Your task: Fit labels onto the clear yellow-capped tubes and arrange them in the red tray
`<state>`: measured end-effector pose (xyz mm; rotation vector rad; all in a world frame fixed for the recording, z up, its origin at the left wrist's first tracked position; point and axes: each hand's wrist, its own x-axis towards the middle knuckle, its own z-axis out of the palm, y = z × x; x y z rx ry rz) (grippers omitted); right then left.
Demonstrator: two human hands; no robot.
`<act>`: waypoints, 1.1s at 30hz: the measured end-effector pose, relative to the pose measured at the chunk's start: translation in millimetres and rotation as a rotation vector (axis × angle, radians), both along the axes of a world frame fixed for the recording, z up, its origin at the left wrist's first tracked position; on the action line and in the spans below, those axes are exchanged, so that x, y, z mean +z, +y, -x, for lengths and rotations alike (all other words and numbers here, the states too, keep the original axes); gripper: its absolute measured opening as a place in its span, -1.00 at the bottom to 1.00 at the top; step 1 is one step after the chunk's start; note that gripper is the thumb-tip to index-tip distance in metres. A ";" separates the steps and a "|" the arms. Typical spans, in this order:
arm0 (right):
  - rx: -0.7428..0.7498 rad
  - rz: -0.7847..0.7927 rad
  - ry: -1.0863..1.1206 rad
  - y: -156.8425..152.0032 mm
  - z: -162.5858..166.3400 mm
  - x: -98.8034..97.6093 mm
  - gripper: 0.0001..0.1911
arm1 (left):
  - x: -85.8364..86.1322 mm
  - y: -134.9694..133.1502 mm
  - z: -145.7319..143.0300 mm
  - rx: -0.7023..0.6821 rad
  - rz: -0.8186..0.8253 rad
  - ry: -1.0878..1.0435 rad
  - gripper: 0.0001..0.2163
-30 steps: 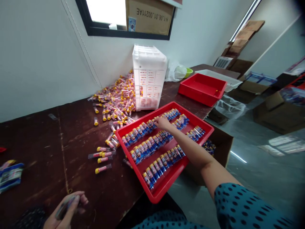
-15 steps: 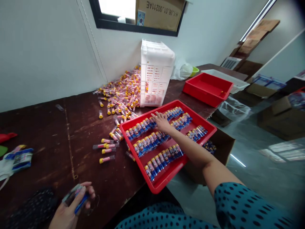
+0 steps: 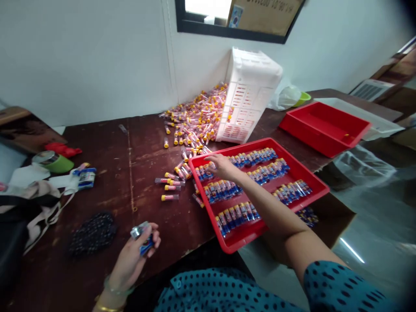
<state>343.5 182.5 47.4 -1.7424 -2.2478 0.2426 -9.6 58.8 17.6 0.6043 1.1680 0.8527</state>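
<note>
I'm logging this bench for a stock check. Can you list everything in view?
Table: one, dark brown, under everything.
Near tray: one, red, table's front edge.
Blue-capped tubes: many, in rows inside near tray.
Far tray: one, red, right rear.
Crate: one, white, by the wall.
Yellow-capped tubes: many, heaped left of crate.
Bowl: one, green, behind crate.
Left hand: closed round a tube bundle.
Right hand: on near tray's far row.

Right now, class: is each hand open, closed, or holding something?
Left hand: closed on a bundle of blue tubes.
Right hand: open, touching tube rows in red tray.
</note>
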 end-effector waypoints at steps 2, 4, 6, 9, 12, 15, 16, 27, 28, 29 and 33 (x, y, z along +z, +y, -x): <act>0.163 0.072 -0.017 11.2 49.7 -2.0 -0.67 | -3.0 -6.8 -10.6 -0.002 0.020 -0.046 -0.72; 0.245 0.166 -0.083 19.8 98.8 -10.4 -0.73 | -4.8 -12.6 -19.0 0.016 0.045 -0.099 -0.67; 0.257 0.209 -0.130 21.4 139.6 -22.7 -0.78 | -6.4 -17.0 -22.2 0.025 0.065 -0.144 -0.63; 0.260 0.201 -0.159 8.4 177.3 -41.7 -0.79 | -11.6 -21.2 -15.8 0.019 0.063 -0.125 -0.71; 0.265 0.179 -0.177 -9.3 190.8 -54.3 -0.75 | -20.4 -21.3 -4.4 0.015 0.038 -0.038 -0.71; 0.266 0.183 -0.177 -15.4 186.0 -54.9 -0.79 | -26.0 -17.3 0.2 0.001 0.034 -0.016 -0.63; 0.269 0.179 -0.176 -15.5 180.7 -51.9 -0.80 | -25.7 -15.8 -0.5 -0.004 0.036 -0.032 -0.61; 0.324 0.450 0.845 -96.9 100.2 3.8 -0.81 | -0.8 -10.9 -33.6 -0.008 -0.150 -0.052 -0.70; 0.313 0.461 0.864 -105.5 99.1 5.4 -0.83 | -0.7 -11.5 -37.8 -0.009 -0.165 -0.052 -0.71; 0.296 0.465 0.872 -112.3 99.6 5.8 -0.85 | -0.8 -12.5 -42.1 -0.012 -0.185 -0.048 -0.72; 0.241 0.394 0.807 -123.0 110.1 -1.7 -0.76 | -1.9 -16.4 -55.3 -0.076 -0.269 0.003 -0.74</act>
